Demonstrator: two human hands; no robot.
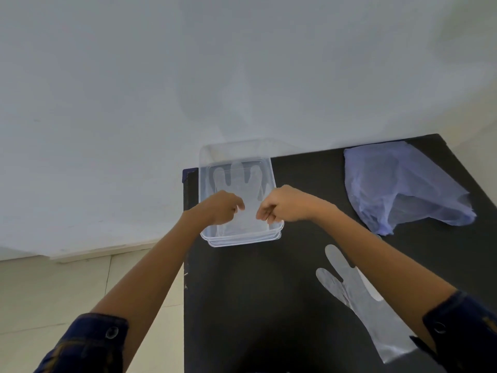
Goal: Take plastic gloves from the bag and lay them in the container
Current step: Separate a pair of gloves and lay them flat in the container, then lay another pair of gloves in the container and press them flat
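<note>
A clear glove is pinched at its cuff by left hand and right hand, apparently to be laid flat in the container.

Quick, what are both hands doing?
Left hand: pinched shut on the clear plastic glove in the container.
Right hand: pinched shut on it too.

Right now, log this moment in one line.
hands: laying glove in container | second glove: table | bag: right

— What colours show near the grips?
— Clear container on a black counter, translucent milky glove, pale lilac bag.
— Sleeves?
— Dark navy sleeve, faint orange-yellow stripes.
</note>
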